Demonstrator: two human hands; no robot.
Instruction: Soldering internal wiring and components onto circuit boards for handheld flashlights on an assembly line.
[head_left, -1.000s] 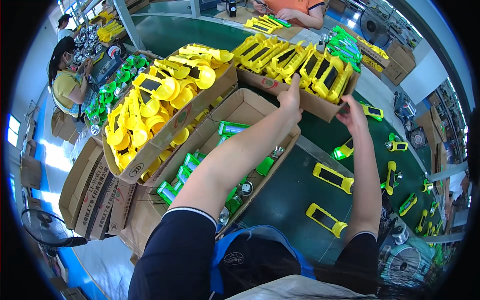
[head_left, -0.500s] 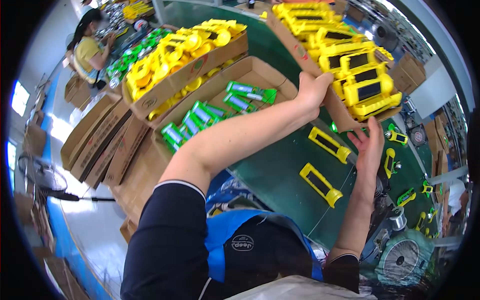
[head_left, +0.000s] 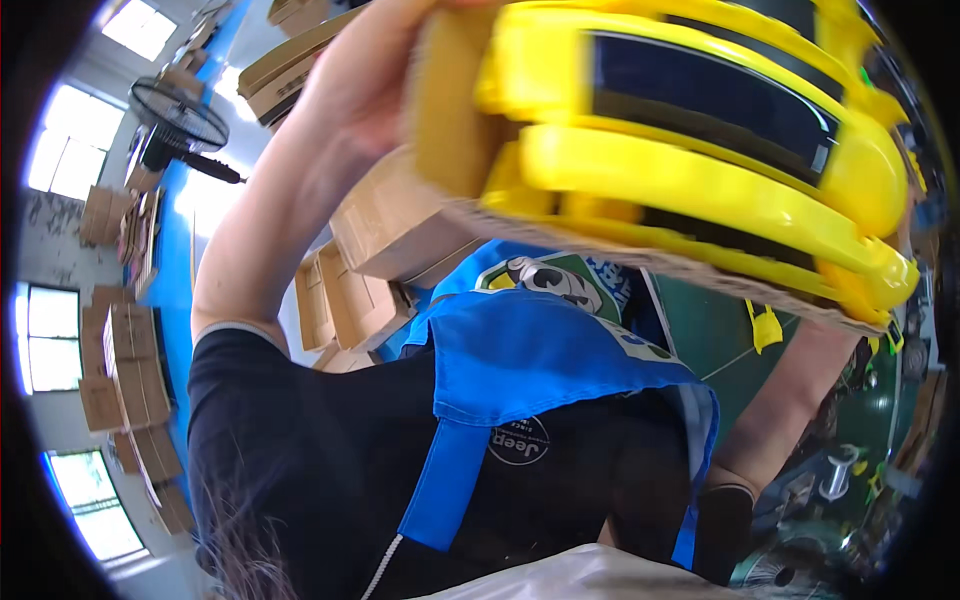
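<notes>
Close in front of me, a cardboard box (head_left: pixel 445 120) packed with yellow plastic housings (head_left: pixel 690 170) fills the upper right. Dark rectangular panels (head_left: pixel 705 100) are set into the housings. My left hand (head_left: pixel 385 95) grips the box's left side, its fingertips partly hidden and blurred. From the lower right my right forearm (head_left: pixel 795 395) reaches up behind the box, which hides the hand and its fingers. Below the box, part of a yellow housing (head_left: pixel 765 327) lies on the green tabletop (head_left: pixel 715 335).
Cardboard boxes (head_left: pixel 395 225) stand left of the table, with open trays (head_left: pixel 350 295) below them. A black fan (head_left: pixel 180 115) is at the far left, near more stacked cartons (head_left: pixel 135 360). A wire spool (head_left: pixel 838 475) sits at the lower right among equipment.
The box of yellow housings has come up much nearer to me, with my left hand still gripping it. My view has swung, and the tray of green pieces is out of sight.
</notes>
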